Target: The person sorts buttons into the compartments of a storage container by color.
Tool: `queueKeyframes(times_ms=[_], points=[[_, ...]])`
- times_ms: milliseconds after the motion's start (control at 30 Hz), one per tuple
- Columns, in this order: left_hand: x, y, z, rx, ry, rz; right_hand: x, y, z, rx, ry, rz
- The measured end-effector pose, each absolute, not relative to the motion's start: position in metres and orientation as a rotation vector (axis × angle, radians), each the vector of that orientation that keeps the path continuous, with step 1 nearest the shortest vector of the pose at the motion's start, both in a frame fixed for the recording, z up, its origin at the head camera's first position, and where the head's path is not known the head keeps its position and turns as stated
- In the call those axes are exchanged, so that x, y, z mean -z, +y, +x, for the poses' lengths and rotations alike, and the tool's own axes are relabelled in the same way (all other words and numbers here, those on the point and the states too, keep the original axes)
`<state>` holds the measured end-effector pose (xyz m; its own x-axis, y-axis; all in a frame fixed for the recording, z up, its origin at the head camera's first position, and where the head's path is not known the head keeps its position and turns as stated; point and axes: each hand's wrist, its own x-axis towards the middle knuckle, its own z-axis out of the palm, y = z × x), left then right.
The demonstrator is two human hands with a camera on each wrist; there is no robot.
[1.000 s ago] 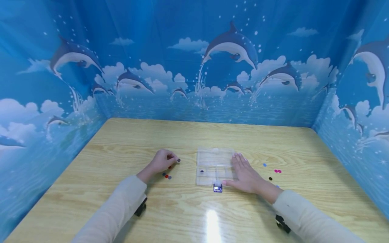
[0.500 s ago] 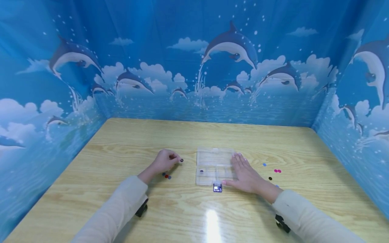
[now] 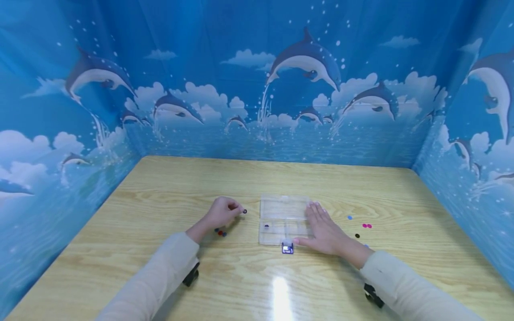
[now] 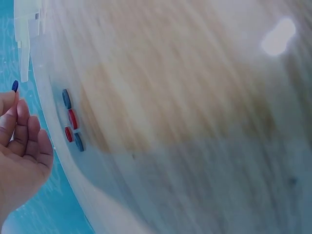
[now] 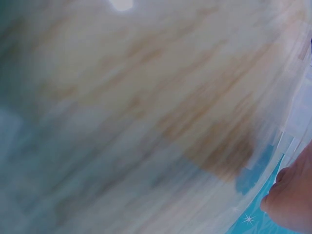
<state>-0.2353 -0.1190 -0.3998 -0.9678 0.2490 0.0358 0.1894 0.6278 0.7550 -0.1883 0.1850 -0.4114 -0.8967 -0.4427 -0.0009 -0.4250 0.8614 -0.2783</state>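
Note:
Between thumb and fingertips my left hand [image 3: 222, 213] pinches a small dark button [image 3: 245, 211]; it looks dark blue [image 4: 15, 86] in the left wrist view. The hand is just left of a clear plastic box [image 3: 260, 207], whose lid lies open toward the back. One dark button [image 3: 267, 226] sits in the box's front left compartment. My right hand [image 3: 327, 232] rests on the box's right side, fingers extended and thumb near the purple-edged clasp [image 3: 287, 248]. Part of the box is hidden beneath it.
Red buttons [image 4: 73, 119] and grey-blue buttons [image 4: 66, 99] lie on the table by my left wrist. Right of the box are a blue button [image 3: 350, 217], pink buttons [image 3: 367, 226], a black button [image 3: 357, 236] and another blue piece, partly hidden. A dolphin-print curtain [image 3: 249, 89] surrounds the wooden table.
My left hand has moved a little to the right toward the box, carrying the dark button. The right hand and the box have stayed in place.

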Motion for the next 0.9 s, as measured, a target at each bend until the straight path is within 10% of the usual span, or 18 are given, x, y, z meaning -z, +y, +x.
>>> queueKeyframes(times_ms=[900], points=[[0.394, -0.105, -0.230, -1.277, 2.741, 0.365, 0.413, 0.186, -0.189, 0.434, 2.962, -0.682]])
